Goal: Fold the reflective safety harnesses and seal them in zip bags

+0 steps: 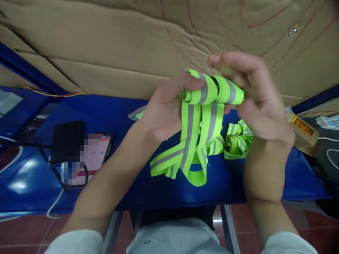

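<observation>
Above the table, my left hand is closed on a neon-yellow reflective strap with a grey stripe, its thumb on top of the rolled part. Two lengths of the strap hang below the roll, ending in loops near the tabletop. My right hand is at the roll's right end, slightly blurred, fingers curved and spread apart from the thumb. Whether its inner fingers touch the roll is hard to see. Behind my right wrist lies another bundled reflective strap on the blue table.
At left are a phone with a lit screen, a black flat object and cables. A clear plastic bag lies behind my left forearm. At right stands an open cardboard box with something orange inside. A cardboard wall rises behind the table.
</observation>
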`<state>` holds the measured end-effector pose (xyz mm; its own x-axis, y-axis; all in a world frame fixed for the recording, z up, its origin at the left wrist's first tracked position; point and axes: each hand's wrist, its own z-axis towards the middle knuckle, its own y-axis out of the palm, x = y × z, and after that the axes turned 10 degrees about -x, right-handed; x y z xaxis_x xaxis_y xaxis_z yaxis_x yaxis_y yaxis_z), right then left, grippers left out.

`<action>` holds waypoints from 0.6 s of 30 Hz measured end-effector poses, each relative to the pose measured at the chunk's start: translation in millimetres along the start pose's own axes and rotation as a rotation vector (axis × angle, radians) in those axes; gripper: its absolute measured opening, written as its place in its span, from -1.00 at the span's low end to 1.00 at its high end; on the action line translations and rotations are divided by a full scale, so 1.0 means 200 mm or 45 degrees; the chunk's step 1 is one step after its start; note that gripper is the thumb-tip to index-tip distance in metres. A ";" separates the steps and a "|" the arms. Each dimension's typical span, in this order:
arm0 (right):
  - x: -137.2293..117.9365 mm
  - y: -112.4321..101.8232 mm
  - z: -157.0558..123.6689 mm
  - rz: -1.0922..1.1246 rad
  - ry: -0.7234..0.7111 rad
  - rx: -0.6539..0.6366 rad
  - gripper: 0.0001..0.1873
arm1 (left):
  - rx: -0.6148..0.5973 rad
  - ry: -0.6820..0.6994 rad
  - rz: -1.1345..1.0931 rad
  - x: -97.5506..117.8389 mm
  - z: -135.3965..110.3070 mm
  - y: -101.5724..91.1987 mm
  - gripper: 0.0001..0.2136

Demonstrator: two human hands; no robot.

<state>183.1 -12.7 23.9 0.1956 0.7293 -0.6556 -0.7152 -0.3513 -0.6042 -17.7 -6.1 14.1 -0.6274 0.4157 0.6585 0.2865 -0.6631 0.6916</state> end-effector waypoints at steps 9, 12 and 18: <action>0.11 0.01 0.02 -0.026 0.343 0.207 -0.59 | 0.313 -0.086 0.105 -0.05 0.03 -0.08 -0.49; 0.10 0.04 0.02 -0.043 0.300 0.349 -0.53 | 0.196 0.020 -0.035 -0.06 0.03 -0.08 -0.50; 0.07 0.04 0.04 -0.230 0.022 0.520 -0.56 | -0.070 0.106 -0.067 -0.10 0.03 -0.10 -0.76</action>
<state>175.1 -0.1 13.0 0.3500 0.7467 -0.5656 -0.8743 0.0437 -0.4834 -6.6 2.1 -12.2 -0.6992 0.3988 0.5933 0.2132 -0.6758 0.7055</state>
